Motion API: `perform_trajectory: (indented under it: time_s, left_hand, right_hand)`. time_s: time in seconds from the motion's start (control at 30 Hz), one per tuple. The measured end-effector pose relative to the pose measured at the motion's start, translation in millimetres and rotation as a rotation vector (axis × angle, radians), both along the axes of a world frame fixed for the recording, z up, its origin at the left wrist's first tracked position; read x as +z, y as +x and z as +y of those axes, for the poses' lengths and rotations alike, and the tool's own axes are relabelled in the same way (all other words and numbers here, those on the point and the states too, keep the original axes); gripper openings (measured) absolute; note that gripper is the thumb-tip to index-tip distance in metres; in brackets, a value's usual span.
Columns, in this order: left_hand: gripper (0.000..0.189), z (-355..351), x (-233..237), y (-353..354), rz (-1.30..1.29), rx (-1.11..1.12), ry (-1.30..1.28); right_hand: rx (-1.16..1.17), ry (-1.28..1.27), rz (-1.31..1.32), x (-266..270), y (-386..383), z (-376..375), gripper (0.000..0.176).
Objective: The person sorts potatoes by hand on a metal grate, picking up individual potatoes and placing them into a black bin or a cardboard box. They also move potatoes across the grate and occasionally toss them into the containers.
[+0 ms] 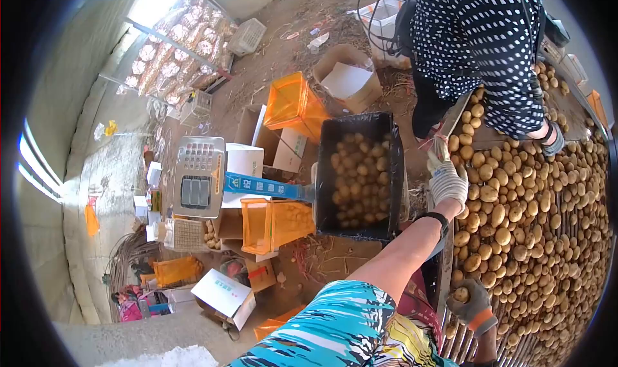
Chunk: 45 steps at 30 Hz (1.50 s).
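My left hand (449,183), in a whitish knit glove, reaches over the near edge of a slatted sorting table (445,264). Its fingers look stretched out, with no potato visible in them. My right hand (473,306), gloved in grey with an orange cuff, is closed around a potato (461,295) above the slats. Many loose potatoes (502,216) cover the table beside both hands. To the left of my left hand, a black crate (326,206) partly filled with potatoes rests at a scale, whose blue post (270,187) carries a display (198,177).
Across the table, a person in a dotted top (476,38) has a gloved hand (555,138) at the potatoes. Orange baskets (296,103), a cardboard box (347,77) and a white box (222,293) stand on the ground. Filled mesh sacks (174,51) are stacked farther back.
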<state>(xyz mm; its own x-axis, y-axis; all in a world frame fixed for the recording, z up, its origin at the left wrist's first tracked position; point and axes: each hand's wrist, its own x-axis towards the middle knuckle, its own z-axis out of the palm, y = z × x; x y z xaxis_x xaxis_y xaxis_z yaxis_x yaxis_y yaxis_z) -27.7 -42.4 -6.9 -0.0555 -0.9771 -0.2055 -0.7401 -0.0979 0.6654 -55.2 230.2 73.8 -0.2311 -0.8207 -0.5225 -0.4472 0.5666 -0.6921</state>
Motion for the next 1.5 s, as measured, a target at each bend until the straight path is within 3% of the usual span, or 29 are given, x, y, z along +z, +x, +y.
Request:
perform_trajectory:
  time_s: [0.03,0.1,0.17,0.23,0.3,0.43,0.5,0.57,0.6,0.63,0.67,0.7,0.73,0.8,0.9,1.0,1.03,1.1,1.17,1.23,1.27,1.3,1.37,1.4,1.43,1.47,1.5]
  left_hand:
    - [0.083,0.9,-3.2,-0.8,-0.134,-0.048,-0.142]
    - [0.08,1.6,-3.4,-1.0,-0.069,-0.028,-0.087]
    - [0.082,2.7,-7.3,-0.5,-0.107,-0.04,-0.138]
    - [0.085,0.7,-8.7,-0.6,-0.137,-0.053,-0.195]
    - [0.071,0.1,3.8,0.9,0.003,-0.031,0.049]
    - [0.085,3.7,3.9,3.9,0.01,-0.026,-0.001]
    - [0.085,2.3,7.1,3.4,-0.104,-0.076,-0.038]
    - [0.085,-1.3,12.2,3.8,-0.048,-0.035,0.053]
    - [0.085,1.1,7.3,2.8,-0.144,-0.072,-0.089]
    - [0.087,-0.7,11.0,4.8,0.025,-0.011,0.04]
    - [0.086,-2.9,2.0,5.6,0.009,-0.016,0.079]
    - [0.086,-3.0,-7.4,4.4,-0.004,-0.028,0.122]
    - [0.084,2.6,23.4,8.1,-0.043,-0.077,0.028]
    - [0.081,2.2,22.8,8.1,-0.092,-0.12,-0.045]
    - [0.082,0.1,18.9,6.1,-0.062,-0.083,-0.038]
    - [0.084,-1.1,3.5,3.8,-0.102,-0.09,-0.101]
    - [0.085,-1.5,5.0,4.3,-0.125,-0.098,-0.146]
    - [0.088,-5.2,-7.4,5.8,-0.096,-0.138,-0.185]
    - [0.088,-6.4,-5.7,6.1,-0.099,-0.138,-0.161]
    - [0.088,-3.7,-4.4,5.3,-0.123,-0.122,-0.176]
    - [0.088,-3.3,1.3,6.0,-0.114,-0.128,-0.201]
    - [0.089,-3.0,7.2,4.3,-0.106,-0.129,-0.231]
    - [0.087,-1.2,19.3,5.0,-0.01,-0.13,-0.132]
    - [0.087,-1.2,24.0,4.2,-0.058,-0.141,0.008]
    - [0.086,-3.4,26.1,4.6,-0.11,-0.143,0.143]
    - [0.086,0.5,7.2,6.1,-0.178,-0.141,-0.174]
    - [0.087,-1.8,-8.7,6.2,-0.262,-0.138,-0.236]
  right_hand:
    - [-0.018,0.075,-0.032,-2.5,0.3,3.0,0.036]
    - [0.082,0.007,0.108,-5.7,7.7,21.9,0.033]
    - [-0.254,0.026,-0.274,-10.8,17.4,35.5,0.03]
    - [-0.339,0.027,-0.36,-15.9,21.3,36.6,0.029]
    - [-0.514,0.031,-0.528,-19.5,25.9,44.0,0.029]
    - [-0.653,0.011,-0.684,-25.0,18.3,55.2,0.031]
    - [-0.934,-0.17,-0.791,-15.7,15.3,51.1,0.039]
    - [-1.024,-0.299,-0.965,-6.6,-6.2,43.7,0.048]
    - [-0.899,-0.343,-0.977,-3.8,-23.0,41.2,0.059]
    - [-0.785,-0.426,-0.973,15.5,-29.4,14.8,0.057]
    - [-0.729,-0.289,-0.908,46.4,-34.3,-12.8,0.053]
    - [-0.56,-0.216,-0.737,42.4,-37.5,-24.0,0.046]
    - [-0.39,-0.155,-0.562,37.9,-40.8,-35.5,0.041]
    - [-0.386,-0.067,-0.532,40.1,-31.5,-52.4,0.038]
    - [-0.509,-0.205,-0.538,31.9,-39.7,-51.5,0.037]
    - [-0.613,-0.186,-0.586,42.0,-42.5,-40.4,0.039]
    - [-0.551,-0.107,-0.566,49.5,-41.0,-36.5,0.039]
    - [-0.351,-0.198,-0.52,30.7,-25.6,-22.2,0.041]
    - [-0.038,-0.323,-0.112,4.0,-8.3,-20.4,0.043]
    - [-0.04,-0.096,-0.145,3.9,10.5,-43.5,0.046]
    - [-0.037,-0.01,-0.021,7.0,17.0,-53.7,0.047]
    - [-0.05,-0.017,-0.007,6.3,14.3,-51.5,0.047]
    - [-0.181,-0.047,-0.043,-8.5,18.6,-45.8,0.047]
    - [-0.325,-0.178,-0.065,-13.9,16.4,-46.2,0.044]
    - [-0.508,-0.048,-0.315,-11.8,7.9,-40.4,0.041]
    - [-0.585,-0.154,-0.397,-31.0,-1.8,-31.4,0.04]
    - [-0.662,-0.19,-0.562,-5.5,-10.9,-44.5,0.04]
